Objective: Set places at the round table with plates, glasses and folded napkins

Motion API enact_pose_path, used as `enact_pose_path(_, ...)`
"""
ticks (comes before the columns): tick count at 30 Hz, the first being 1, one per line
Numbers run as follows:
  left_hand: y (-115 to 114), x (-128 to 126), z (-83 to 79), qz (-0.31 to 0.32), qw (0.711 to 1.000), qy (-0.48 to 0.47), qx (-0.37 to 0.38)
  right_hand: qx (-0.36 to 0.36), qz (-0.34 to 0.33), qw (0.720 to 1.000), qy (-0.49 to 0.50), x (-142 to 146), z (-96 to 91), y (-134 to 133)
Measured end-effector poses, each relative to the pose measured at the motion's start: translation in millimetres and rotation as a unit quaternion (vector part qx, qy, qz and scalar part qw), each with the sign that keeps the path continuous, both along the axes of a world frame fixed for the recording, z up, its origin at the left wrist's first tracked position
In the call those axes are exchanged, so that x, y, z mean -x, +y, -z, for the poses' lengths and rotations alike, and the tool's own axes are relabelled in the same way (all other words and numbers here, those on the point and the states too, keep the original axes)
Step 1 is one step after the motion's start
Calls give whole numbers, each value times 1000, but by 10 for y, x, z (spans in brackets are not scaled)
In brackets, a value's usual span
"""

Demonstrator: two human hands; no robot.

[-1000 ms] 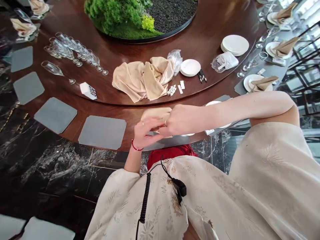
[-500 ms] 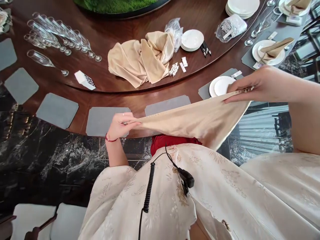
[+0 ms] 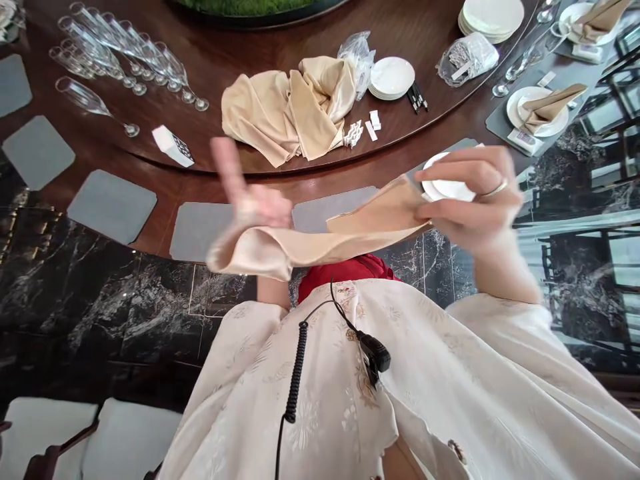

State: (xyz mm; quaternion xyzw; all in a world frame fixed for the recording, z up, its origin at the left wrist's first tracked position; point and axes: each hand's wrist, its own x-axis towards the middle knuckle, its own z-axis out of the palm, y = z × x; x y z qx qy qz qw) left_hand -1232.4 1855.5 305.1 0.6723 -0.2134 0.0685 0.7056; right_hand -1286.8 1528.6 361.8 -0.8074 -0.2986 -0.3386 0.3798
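A beige satin napkin (image 3: 320,240) hangs in a loose fold between my hands, just off the near edge of the dark wooden table (image 3: 240,163). My left hand (image 3: 255,197) is blurred by motion, its fingers raised, and grips the napkin's left end. My right hand (image 3: 467,193), wearing a ring, pinches the other end. That hand is over a white plate (image 3: 447,188), which it partly hides, on a grey placemat (image 3: 450,150).
Behind my hands lie a heap of beige napkins (image 3: 287,110), a small stack of white plates (image 3: 393,78), black chopsticks (image 3: 417,98) and several glass flutes (image 3: 117,60). Grey placemats (image 3: 113,207) line the table edge. Dark marble floor lies below.
The napkin, stretched wide and flat before, now sags in a shorter fold. My hands have come closer together, and my left hand has risen with its fingers lifted.
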Motion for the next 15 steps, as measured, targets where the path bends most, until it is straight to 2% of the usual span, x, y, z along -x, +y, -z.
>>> enact_pose_path(2,-566,145,49,36,995,49,77,-17,-30,998,-51,-43,76,168)
enact_pose_path(3,-789,206,63,67,991,87,78,-44,-45,997,-53,-61,125,253)
enact_pose_path(5,-1054,277,66,96,983,143,69,-90,-72,993,-10,-91,231,385)
enact_pose_path(7,-1105,281,46,106,977,176,59,-99,-85,990,53,-118,321,427)
enact_pose_path(10,-1023,218,40,115,972,198,56,-90,-103,983,124,-164,393,334)
enact_pose_path(15,-1072,141,159,138,960,236,61,-53,-145,978,139,-244,380,113)
